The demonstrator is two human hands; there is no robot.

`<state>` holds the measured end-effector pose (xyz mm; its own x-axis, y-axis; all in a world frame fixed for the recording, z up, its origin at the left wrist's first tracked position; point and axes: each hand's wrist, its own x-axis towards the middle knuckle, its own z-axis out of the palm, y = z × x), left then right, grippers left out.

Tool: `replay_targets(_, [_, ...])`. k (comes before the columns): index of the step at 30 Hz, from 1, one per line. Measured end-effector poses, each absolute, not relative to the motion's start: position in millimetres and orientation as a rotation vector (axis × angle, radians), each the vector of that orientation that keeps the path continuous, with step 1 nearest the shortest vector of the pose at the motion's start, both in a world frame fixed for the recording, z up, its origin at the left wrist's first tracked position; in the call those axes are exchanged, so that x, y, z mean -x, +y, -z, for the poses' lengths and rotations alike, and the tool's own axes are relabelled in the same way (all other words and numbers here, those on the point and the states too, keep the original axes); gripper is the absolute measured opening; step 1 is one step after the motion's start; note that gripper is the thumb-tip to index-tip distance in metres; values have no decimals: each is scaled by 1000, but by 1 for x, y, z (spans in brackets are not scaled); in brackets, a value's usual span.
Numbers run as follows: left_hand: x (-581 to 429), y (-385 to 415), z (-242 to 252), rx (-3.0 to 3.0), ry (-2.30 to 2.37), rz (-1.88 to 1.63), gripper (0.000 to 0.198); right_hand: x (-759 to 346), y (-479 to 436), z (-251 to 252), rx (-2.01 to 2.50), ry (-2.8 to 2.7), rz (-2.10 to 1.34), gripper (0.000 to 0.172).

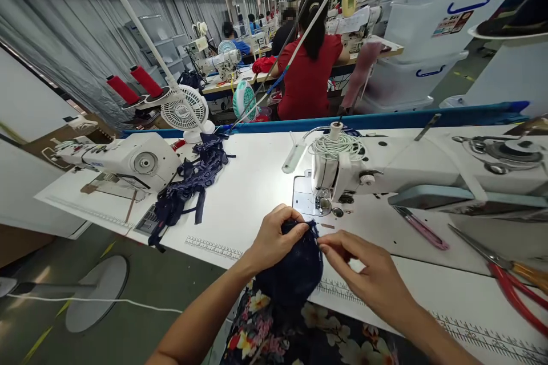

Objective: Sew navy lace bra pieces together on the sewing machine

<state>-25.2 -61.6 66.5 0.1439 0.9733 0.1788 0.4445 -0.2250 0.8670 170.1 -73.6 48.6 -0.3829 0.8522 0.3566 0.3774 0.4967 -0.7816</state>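
A dark navy piece of fabric with a rough, lacy edge point(295, 268) hangs over the table's front edge, close to my body. My left hand point(278, 236) pinches its upper edge between thumb and fingers. At the right side of the same edge, my right hand point(363, 265) holds the trim with thumb and forefinger. Just beyond both hands stands the sewing machine's needle and presser foot point(324, 205), lit by a lamp; the fabric lies in front of it, apart from the needle.
Pink-handled snips point(423, 231) and red-handled scissors point(509, 279) lie at the right. Navy strips point(188, 182) are heaped at the left by a second sewing machine point(128, 162). A white fan point(184, 108) stands behind. A person in red point(306, 80) sits beyond the table.
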Motion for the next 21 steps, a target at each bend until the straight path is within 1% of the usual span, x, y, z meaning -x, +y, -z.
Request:
replay_targets(3, [6, -82, -69, -1590, 1369, -1080, 17, -163, -93, -51, 1154, -1739, -1106, 20])
replay_targets(5, [-7, -98, -70, -1461, 1321, -1100, 25, -160, -103, -48, 1206, -1586, -1176, 25])
replay_targets(8, [-20, -121, -71, -1348, 1245, -1118, 35, -160, -115, -43, 1285, -1474, -1074, 27])
replay_targets(11, [-25, -137, -71, -1291, 1215, -1094, 38, -162, -127, -43, 1312, -1440, -948, 27])
replay_targets(13, [-27, -142, -70, -1222, 1213, -1093, 38, -164, -133, -45, 1262, -1435, -909, 25])
replay_targets(18, [-30, -146, -66, -1004, 1204, -1113, 33, -169, -141, -42, 1136, -1463, -951, 20])
replay_targets(21, [-32, -150, -62, -940, 1239, -1139, 29, -168, -145, -33, 1149, -1489, -875, 18])
